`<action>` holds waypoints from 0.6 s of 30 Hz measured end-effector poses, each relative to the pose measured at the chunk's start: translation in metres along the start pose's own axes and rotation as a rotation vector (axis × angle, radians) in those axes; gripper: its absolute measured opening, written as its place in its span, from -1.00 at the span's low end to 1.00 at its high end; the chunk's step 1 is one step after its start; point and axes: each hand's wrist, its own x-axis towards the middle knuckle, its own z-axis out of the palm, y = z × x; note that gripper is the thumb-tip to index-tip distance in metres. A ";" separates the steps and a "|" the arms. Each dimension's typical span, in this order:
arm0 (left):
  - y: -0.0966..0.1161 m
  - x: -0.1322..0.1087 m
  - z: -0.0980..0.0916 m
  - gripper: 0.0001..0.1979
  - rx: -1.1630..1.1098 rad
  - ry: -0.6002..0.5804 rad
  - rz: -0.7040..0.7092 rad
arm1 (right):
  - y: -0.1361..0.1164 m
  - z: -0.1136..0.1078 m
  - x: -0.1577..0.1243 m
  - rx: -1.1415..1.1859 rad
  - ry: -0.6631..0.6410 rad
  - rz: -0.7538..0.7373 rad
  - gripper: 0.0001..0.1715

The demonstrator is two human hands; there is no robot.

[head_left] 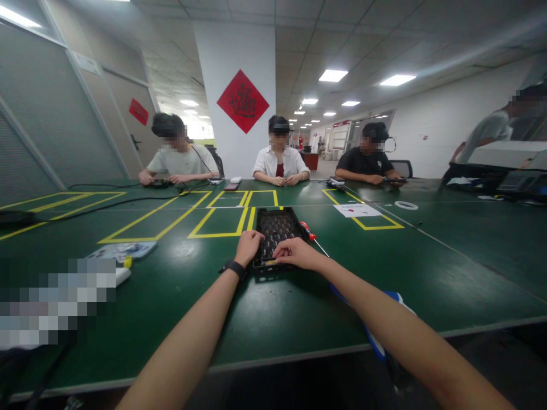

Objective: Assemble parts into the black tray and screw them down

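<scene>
Head view, black tray (265, 270), yellow piece (270, 262) inside

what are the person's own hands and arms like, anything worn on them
The left hand is gloveless, with a dark band around the wrist. The right hand is gloveless too, its wrist bandless. Neither forearm shows a sleeve.

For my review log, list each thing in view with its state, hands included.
Black tray: open-topped, on the green table
Screwdriver: lying beside the tray, unheld
Left hand: at the tray's left side
Right hand: bent over the tray's near end, grip unclear
Wristband: worn, left wrist
Printed sheet: lying flat
White ring: lying flat
Ceiling light: lit
</scene>
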 end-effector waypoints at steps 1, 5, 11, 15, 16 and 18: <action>0.000 0.000 0.000 -0.68 0.000 -0.003 0.000 | 0.000 0.000 0.000 0.002 -0.001 0.000 -0.67; 0.001 0.000 -0.001 -0.68 -0.005 -0.003 -0.003 | 0.001 0.000 0.001 0.007 -0.002 0.006 -0.68; 0.000 0.000 0.000 -0.69 -0.018 0.009 0.006 | 0.005 0.001 0.002 -0.021 -0.015 0.011 -0.66; 0.000 -0.001 -0.001 -0.68 -0.023 0.000 0.006 | 0.004 0.000 0.002 -0.111 0.009 -0.033 -0.71; 0.000 -0.001 -0.001 -0.68 -0.026 0.000 0.003 | 0.003 0.000 0.002 -0.133 0.011 -0.047 -0.72; 0.001 -0.001 -0.001 -0.68 -0.030 0.001 -0.001 | 0.001 -0.001 0.002 -0.162 0.009 -0.064 -0.74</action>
